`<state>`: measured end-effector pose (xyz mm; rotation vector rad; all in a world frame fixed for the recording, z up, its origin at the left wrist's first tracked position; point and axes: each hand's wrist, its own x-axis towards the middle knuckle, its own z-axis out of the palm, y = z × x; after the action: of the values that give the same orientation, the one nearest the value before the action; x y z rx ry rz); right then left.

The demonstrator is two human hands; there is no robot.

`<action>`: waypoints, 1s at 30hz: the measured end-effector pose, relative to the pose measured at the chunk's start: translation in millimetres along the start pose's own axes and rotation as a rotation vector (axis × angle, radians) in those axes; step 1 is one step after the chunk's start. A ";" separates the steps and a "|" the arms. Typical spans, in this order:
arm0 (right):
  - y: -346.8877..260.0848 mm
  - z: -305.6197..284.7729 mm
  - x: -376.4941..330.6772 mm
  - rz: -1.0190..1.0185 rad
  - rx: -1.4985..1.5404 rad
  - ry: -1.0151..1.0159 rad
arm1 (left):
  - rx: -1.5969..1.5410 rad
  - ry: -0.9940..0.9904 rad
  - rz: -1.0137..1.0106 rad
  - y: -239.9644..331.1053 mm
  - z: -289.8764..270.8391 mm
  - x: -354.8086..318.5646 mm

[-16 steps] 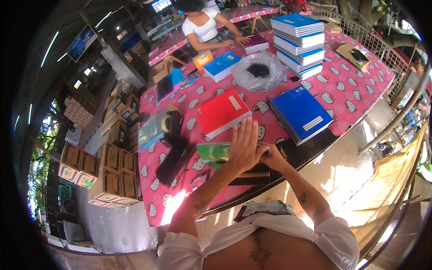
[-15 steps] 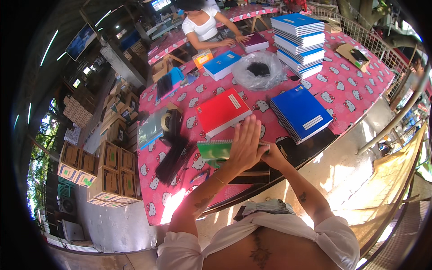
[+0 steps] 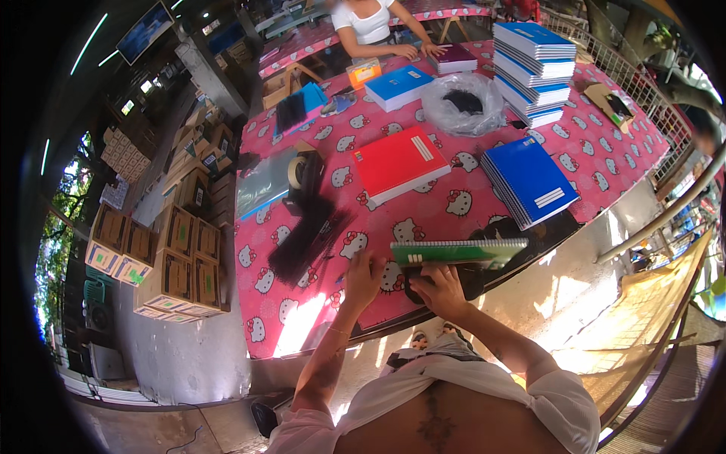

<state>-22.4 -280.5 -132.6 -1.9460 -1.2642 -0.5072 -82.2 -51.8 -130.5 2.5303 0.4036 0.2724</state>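
Observation:
A green spiral-bound notebook [image 3: 495,255] stands on its long edge near the front of the table, white binding upward. At the low part of its near cover, my right hand [image 3: 446,293] has its fingers curled against it, closed on the notebook. A dark object [image 3: 470,281] lies beneath that hand, mostly hidden. My left hand [image 3: 364,284] is left of the notebook and apart from it, low over the tablecloth, fingers loosely bent and parted. Left of this hand lies a bundle of thin black binding coils [image 3: 302,250].
Beyond are a red notebook stack [image 3: 401,168], blue spiral notebooks [image 3: 529,180], a tall notebook pile [image 3: 533,72] and a plastic bag ring [image 3: 463,104]. A tape roll [image 3: 296,172] sits left. Across the pink table [image 3: 340,216], another person's hands [image 3: 420,51] touch a purple notebook.
My left hand has left the green notebook and moved down-left to the tablecloth. My right hand has shifted from the notebook's right end to its near cover. The head view has shifted.

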 end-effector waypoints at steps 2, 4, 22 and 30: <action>-3.0 11.5 22.5 0.065 -0.059 0.043 | 0.322 0.209 0.184 -46.4 0.0 -25.5; -4.5 11.3 31.4 0.044 -0.080 -0.002 | 0.624 0.388 0.374 -62.2 5.2 -43.8; -19.0 -30.0 141.9 0.275 -0.282 -0.031 | -1.502 -0.440 -0.299 54.3 -74.2 12.0; -14.3 -28.0 138.9 0.288 -0.295 -0.011 | 0.014 0.267 0.419 63.1 -79.9 13.3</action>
<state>27.0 -214.9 -16.2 -2.3328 -0.9322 -0.5588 -77.4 -58.2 -28.1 2.5787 -0.0341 0.7728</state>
